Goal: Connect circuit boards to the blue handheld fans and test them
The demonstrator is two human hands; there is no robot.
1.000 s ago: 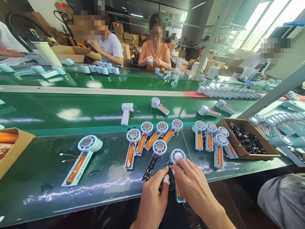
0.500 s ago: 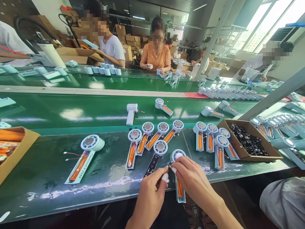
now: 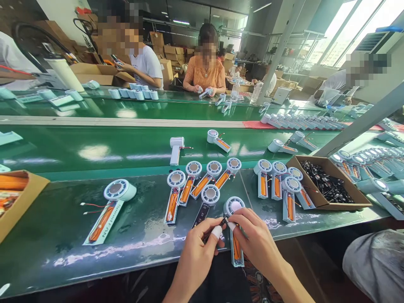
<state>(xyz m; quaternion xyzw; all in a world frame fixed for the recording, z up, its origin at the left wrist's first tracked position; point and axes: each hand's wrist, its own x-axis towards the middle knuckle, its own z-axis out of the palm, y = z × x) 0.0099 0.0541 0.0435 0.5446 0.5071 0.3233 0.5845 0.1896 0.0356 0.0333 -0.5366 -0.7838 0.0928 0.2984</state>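
My left hand (image 3: 199,248) is closed on a small black circuit board (image 3: 224,221), pinched between thumb and fingers; a white cover wraps the thumb tip. Against the board's end, my right hand (image 3: 257,235) pinches what looks like a small wire plug, mostly hidden by the fingertips. Under my hands lies a handheld fan (image 3: 234,205), its open handle showing an orange battery (image 3: 236,248) and reaching over the table edge. Just left of it is a second fan (image 3: 210,194) with a black board over its handle. Several open-handled fans (image 3: 176,179) with orange batteries lie beyond.
A carton of black circuit boards (image 3: 331,204) stands at right, a carton of orange batteries (image 3: 30,206) at left. One fan (image 3: 118,190) lies apart on the left. Beyond runs a green conveyor (image 3: 139,145) carrying fans. Co-workers sit across it. A slanted post (image 3: 356,122) rises at right.
The board in my left hand has turned so its black face shows between my fingertips. Both hands stay together near the same fan. Across the belt, a co-worker has lifted a fan.
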